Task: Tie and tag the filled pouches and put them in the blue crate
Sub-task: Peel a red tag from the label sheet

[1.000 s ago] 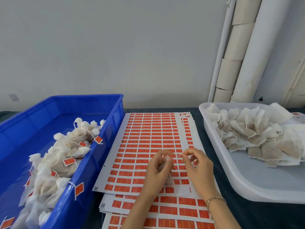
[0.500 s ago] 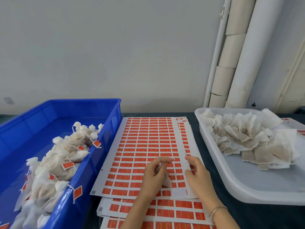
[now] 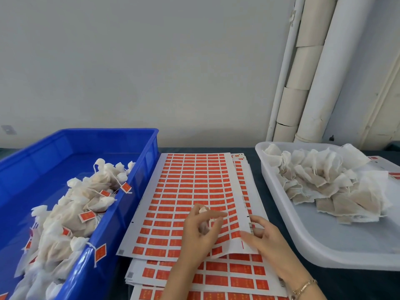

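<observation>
Left hand (image 3: pixel 198 233) grip clamped on a pouch (image 3: pixel 203 228) over the sticker sheet (image 3: pixel 190 185), right hand (image 3: pixel 267 241) grip pinching the sheet's edge just beside, blue crate (image 3: pixel 141 169) of tagged pouches (image 3: pixel 71 215) left, white tray (image 3: pixel 324 241) of loose pouches (image 3: pixel 333 187) right

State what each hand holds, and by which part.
Left hand grips a pouch round its body. Right hand touches the right edge of the sticker sheet; grip unclear.

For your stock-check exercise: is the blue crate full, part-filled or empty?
Part-filled: tagged pouches heap along one side of the blue crate; bare floor shows.
</observation>
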### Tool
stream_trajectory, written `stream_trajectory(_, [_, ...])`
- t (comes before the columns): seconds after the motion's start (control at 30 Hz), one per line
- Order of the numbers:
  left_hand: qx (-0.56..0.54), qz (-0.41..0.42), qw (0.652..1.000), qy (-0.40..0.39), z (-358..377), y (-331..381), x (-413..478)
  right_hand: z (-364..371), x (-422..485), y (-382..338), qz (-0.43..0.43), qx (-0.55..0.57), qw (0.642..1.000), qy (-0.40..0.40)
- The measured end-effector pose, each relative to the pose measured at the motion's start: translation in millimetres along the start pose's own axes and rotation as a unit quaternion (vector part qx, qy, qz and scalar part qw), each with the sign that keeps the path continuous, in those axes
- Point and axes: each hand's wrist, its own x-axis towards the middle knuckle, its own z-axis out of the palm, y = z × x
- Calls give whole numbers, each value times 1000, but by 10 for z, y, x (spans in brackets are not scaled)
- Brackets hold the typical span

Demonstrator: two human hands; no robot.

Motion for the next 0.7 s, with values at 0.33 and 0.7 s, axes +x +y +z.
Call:
stream_trajectory(0.33, [150, -52, 977, -145, 11, -7, -87, -11, -27, 55, 10, 28, 999, 28])
stream_trajectory(0.7, [117, -59, 985, -114, 58, -5, -70, 23, -51, 43, -20, -29, 999, 38])
